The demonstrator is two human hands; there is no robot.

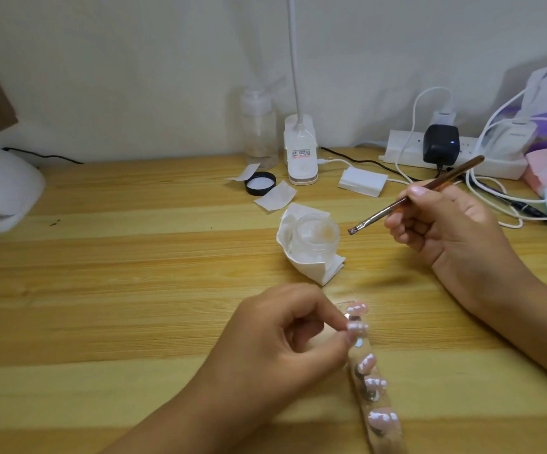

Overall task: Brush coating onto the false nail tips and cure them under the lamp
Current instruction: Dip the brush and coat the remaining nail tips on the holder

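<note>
A clear strip [382,421] lies on the wooden table near the front, carrying several glossy pink false nail tips [366,363]. My left hand [285,352] pinches one pink tip [357,326] at the strip between thumb and fingers. My right hand [442,224] grips a brown-handled brush [410,196], its flat bristle end hanging in the air just right of an open clear jar [317,235]. The jar stands on a crumpled white tissue [305,260]. A white curing lamp [0,188] sits at the far left edge.
A black jar lid [260,183], white wipe squares [274,197], a clear pump bottle [259,129] and a white desk lamp base [301,152] stand at the back. A power strip [455,155] with plugs, cables and packets crowds the back right.
</note>
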